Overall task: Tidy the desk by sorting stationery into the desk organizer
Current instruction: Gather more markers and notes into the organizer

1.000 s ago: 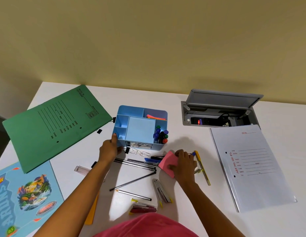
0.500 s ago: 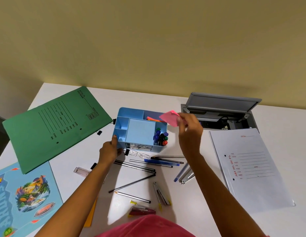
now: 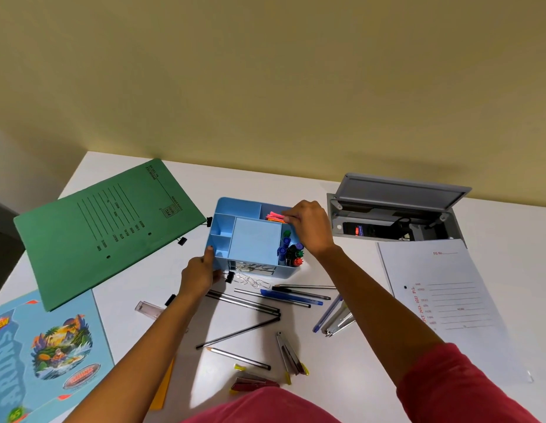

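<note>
right fingers (image 3: pixel 288 217): curled in, tips clamped on the pink sticky notes (image 3: pixel 274 215), pretty clearly
pink sticky notes: held low in the back right compartment of the desk organizer (image 3: pixel 255 239), on top of something orange
right hand (image 3: pixel 308 228): parked over the organizer's right side
left hand (image 3: pixel 198 273): wrapped round the organizer's near left corner, thumb laid up the left wall
desk organizer: blue, set mid-desk, nearer the back edge
markers (image 3: pixel 291 254): stood caps-up in the near right compartment, right by the wrist
paper clips (image 3: pixel 250 279): spilled on the desk against the organizer's near wall
pens and pencils (image 3: pixel 265 300): scattered between the forearms, towards the near edge
green file (image 3: pixel 107 230): laid by the back left corner
white file (image 3: pixel 442 300): laid along the right edge
cable box (image 3: pixel 396 215): sunk into the desk near the back edge, lid propped open
</note>
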